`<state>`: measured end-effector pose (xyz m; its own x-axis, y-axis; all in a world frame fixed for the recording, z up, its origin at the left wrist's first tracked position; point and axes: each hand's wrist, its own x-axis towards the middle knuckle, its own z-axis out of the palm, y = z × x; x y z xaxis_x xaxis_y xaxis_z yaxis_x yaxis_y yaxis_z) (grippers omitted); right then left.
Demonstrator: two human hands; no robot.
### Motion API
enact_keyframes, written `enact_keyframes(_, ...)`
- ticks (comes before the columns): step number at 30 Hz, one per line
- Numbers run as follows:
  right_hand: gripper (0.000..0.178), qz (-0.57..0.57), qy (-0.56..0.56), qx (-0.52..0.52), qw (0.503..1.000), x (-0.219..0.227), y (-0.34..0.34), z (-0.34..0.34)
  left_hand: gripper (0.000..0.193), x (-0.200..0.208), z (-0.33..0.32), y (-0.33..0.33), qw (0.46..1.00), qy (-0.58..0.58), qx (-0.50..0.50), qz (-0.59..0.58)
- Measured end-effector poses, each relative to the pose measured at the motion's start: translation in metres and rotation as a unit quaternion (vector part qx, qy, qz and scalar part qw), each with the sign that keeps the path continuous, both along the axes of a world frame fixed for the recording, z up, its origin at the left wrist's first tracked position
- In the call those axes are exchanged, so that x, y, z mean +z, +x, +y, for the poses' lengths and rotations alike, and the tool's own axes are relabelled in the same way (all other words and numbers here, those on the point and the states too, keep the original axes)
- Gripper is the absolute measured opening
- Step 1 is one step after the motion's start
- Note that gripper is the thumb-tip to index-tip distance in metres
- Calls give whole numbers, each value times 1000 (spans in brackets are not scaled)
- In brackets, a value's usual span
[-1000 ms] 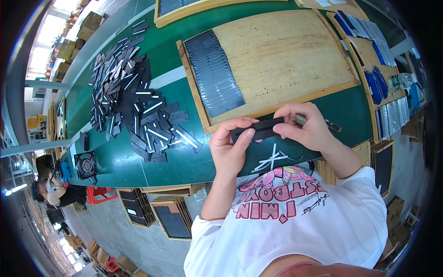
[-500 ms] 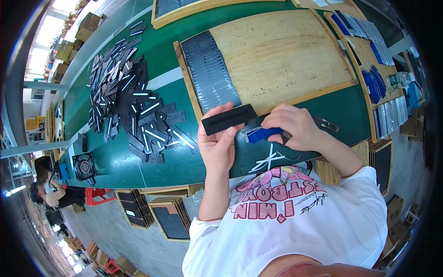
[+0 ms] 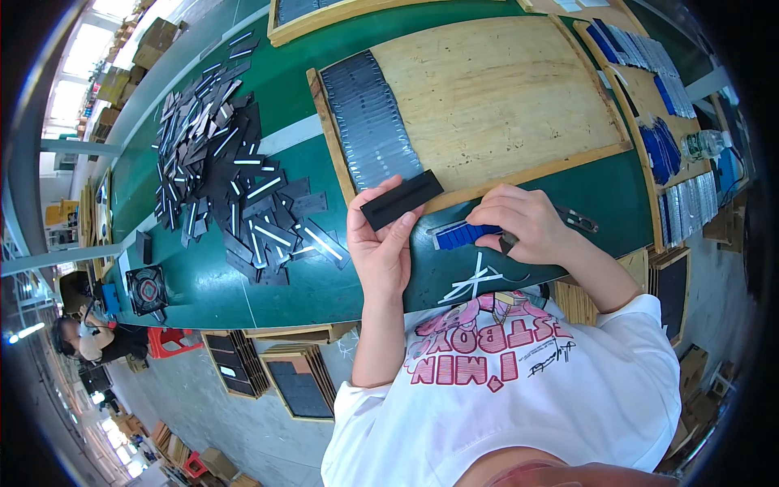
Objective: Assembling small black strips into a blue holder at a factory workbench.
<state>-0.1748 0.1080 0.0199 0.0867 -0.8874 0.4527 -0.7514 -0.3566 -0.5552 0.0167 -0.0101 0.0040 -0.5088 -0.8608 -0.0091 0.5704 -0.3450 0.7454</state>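
1. Above the near side of the green table [image 3: 195, 272], raising both hands, left and right, well filled and just apart.
2. Gripping, with the left hand [image 3: 381, 256], a black rectangular plate [image 3: 402, 201]: thumb on the near edge, fingers behind. Angled, right end farther off, in front of the near left corner of the wooden tray [image 3: 503, 97].
3. Over to the right hand [image 3: 519, 223]: curled, pinching the right end of a blue ribbed bundle [image 3: 460, 235] between thumb and fingers, just right of the plate and apart from it.
4. Just right of those knuckles, a dark metallic tool [image 3: 576, 217]; cannot tell whether held or lying.
5. On the near edge, below the bundle, white strips [image 3: 475, 280] crossing one another.
6. Along the tray's left side, a packed column of dark plates [image 3: 373, 122].
7. Off left, a loose heap of black pieces [image 3: 276, 234], many bearing white stripes; nearer and farther left, a square black fan [image 3: 148, 290].
8. Far right, a clear bottle [image 3: 704, 144] beside blue strips [image 3: 661, 150].
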Motion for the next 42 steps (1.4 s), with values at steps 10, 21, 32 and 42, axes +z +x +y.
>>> enact_keyframes(10, 46, -120, -15, -13, 993, 39, 0, -16, 48, -9, 19, -15, 996, -37, -48, -65)
enact_keyframes(21, 47, -51, -49, -41, 997, 33, 7, -27, 44, -6, 18, -17, 994, -31, -78, -71)
enact_keyframes(32, 43, -21, -62, -47, 997, 34, 7, -29, 45, -4, 19, -18, 994, -8, -91, -52)
enact_keyframes(42, 41, -124, -31, -9, 992, 30, 5, -34, 45, -7, 19, -18, 994, 56, -89, -25)
